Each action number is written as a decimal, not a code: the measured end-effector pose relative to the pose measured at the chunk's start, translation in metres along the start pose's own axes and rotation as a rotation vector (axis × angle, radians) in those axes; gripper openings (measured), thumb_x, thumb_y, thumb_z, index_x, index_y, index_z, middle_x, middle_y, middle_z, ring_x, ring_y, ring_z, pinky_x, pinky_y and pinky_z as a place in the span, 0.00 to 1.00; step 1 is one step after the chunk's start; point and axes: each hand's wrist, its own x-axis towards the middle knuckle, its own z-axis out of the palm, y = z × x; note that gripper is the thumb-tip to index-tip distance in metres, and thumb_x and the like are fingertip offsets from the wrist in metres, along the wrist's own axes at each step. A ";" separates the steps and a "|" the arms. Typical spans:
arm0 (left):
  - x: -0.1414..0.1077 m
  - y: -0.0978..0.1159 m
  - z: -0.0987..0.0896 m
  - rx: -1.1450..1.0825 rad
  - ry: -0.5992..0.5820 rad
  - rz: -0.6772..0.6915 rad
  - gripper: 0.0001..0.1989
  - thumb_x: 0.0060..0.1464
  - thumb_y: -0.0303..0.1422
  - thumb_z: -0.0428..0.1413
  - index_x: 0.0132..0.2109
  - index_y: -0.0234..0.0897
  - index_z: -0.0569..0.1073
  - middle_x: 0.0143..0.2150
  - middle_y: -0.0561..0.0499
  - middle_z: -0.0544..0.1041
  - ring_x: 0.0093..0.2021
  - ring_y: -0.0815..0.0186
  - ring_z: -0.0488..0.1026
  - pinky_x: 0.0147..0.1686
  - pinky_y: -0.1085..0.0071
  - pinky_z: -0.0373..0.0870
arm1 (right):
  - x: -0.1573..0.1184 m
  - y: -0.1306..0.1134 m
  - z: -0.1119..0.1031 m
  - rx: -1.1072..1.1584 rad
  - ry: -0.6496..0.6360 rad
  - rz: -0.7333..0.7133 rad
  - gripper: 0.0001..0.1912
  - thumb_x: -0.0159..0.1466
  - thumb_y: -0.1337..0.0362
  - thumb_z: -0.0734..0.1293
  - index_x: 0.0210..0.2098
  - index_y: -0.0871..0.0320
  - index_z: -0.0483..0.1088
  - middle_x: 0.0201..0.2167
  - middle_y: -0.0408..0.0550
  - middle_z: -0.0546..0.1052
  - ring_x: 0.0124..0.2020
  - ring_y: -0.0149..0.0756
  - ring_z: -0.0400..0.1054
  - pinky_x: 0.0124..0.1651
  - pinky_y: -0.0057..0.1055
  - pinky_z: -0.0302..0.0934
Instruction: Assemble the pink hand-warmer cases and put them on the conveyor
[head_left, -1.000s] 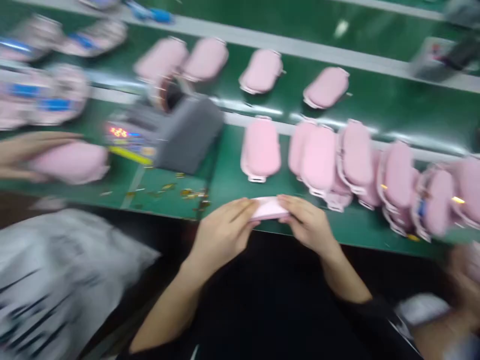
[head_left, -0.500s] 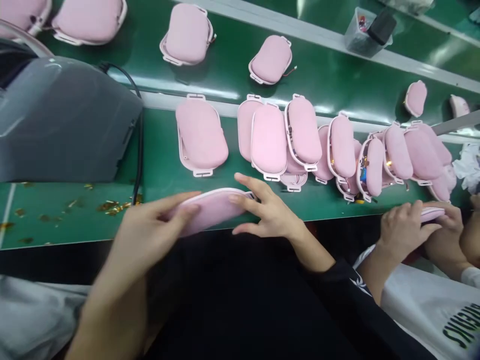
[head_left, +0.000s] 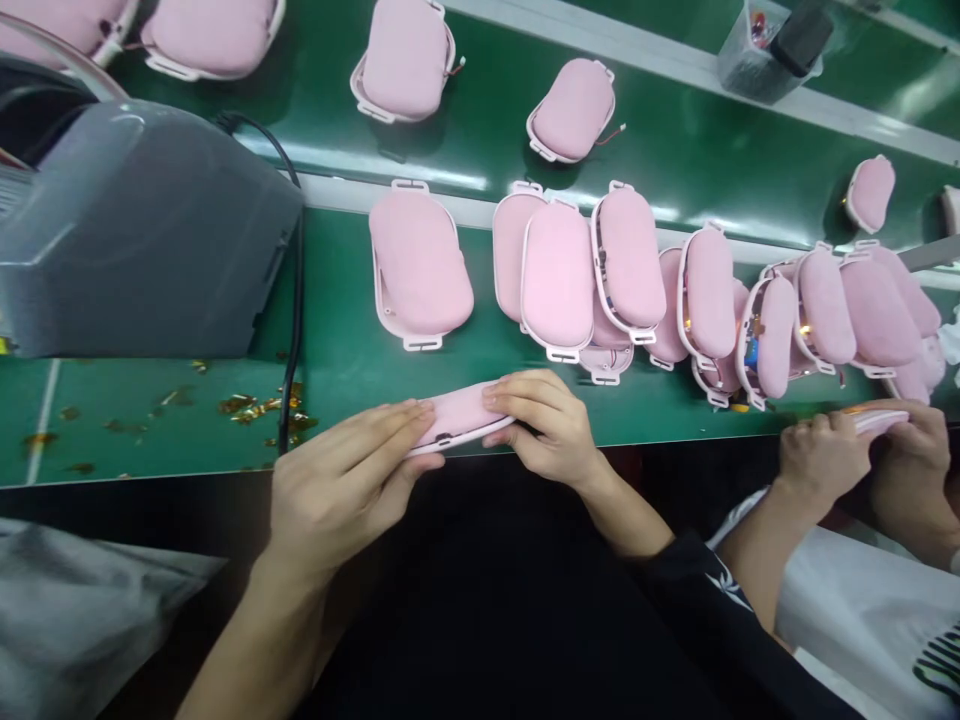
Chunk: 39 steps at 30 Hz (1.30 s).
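Observation:
Between my two hands, at the front edge of the green bench, is a pink padded case point(head_left: 459, 412) with a white rim. Its rim faces me and shows a small dark slot. My left hand point(head_left: 349, 475) grips the left end, fingers on top and thumb below. The right end is held by my right hand point(head_left: 544, 422), fingers over the top and thumb underneath. Just beyond lies another pink case point(head_left: 421, 265), its white frame showing along the left side and bottom. An overlapping row of similar cases point(head_left: 559, 280) stretches to the right, some gaping with electronic parts inside.
A grey machine point(head_left: 142, 240) with a black cable point(head_left: 292, 300) stands on the left, gold foil scraps point(head_left: 259, 408) before it. More pink cases point(head_left: 574, 110) sit on the strip behind. At right, a co-worker's hands point(head_left: 829, 460) hold a pink case. A clear bin point(head_left: 765, 60) stands far back.
The case in my hands has been turned so its rim now faces me. My right hand, spread before, has closed on the right end. The whole view has shifted slightly.

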 end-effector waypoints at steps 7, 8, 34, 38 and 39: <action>0.002 0.002 0.017 0.061 0.148 -0.076 0.18 0.63 0.23 0.65 0.59 0.38 0.82 0.45 0.44 0.89 0.43 0.53 0.89 0.49 0.58 0.87 | 0.005 0.005 0.004 -0.046 -0.064 0.134 0.12 0.69 0.56 0.78 0.48 0.53 0.84 0.44 0.51 0.89 0.50 0.46 0.82 0.58 0.47 0.78; 0.002 0.003 0.018 0.069 0.150 -0.075 0.17 0.64 0.23 0.65 0.58 0.38 0.82 0.44 0.44 0.89 0.43 0.53 0.89 0.49 0.58 0.87 | 0.006 0.004 0.003 -0.048 -0.052 0.133 0.11 0.70 0.55 0.77 0.47 0.53 0.84 0.43 0.50 0.89 0.49 0.46 0.82 0.57 0.46 0.79; -0.029 0.016 0.013 -0.363 0.355 -0.382 0.27 0.55 0.16 0.72 0.58 0.46 0.84 0.51 0.53 0.89 0.48 0.63 0.88 0.54 0.66 0.87 | 0.031 -0.030 0.013 -0.231 -0.113 -0.215 0.11 0.76 0.53 0.72 0.53 0.49 0.80 0.47 0.37 0.89 0.46 0.32 0.80 0.61 0.42 0.55; -0.039 0.006 0.010 -0.399 0.300 -0.407 0.24 0.56 0.17 0.71 0.56 0.43 0.85 0.52 0.52 0.89 0.49 0.62 0.88 0.56 0.65 0.86 | 0.037 -0.030 -0.007 -0.265 -0.326 -0.167 0.15 0.78 0.55 0.69 0.59 0.54 0.78 0.60 0.47 0.85 0.57 0.37 0.79 0.60 0.40 0.64; -0.039 0.004 0.009 -0.412 0.281 -0.404 0.23 0.56 0.17 0.71 0.55 0.43 0.85 0.51 0.51 0.89 0.49 0.61 0.88 0.57 0.64 0.86 | 0.038 -0.030 -0.010 -0.265 -0.335 -0.162 0.12 0.78 0.58 0.69 0.57 0.54 0.78 0.59 0.47 0.86 0.57 0.37 0.78 0.59 0.39 0.65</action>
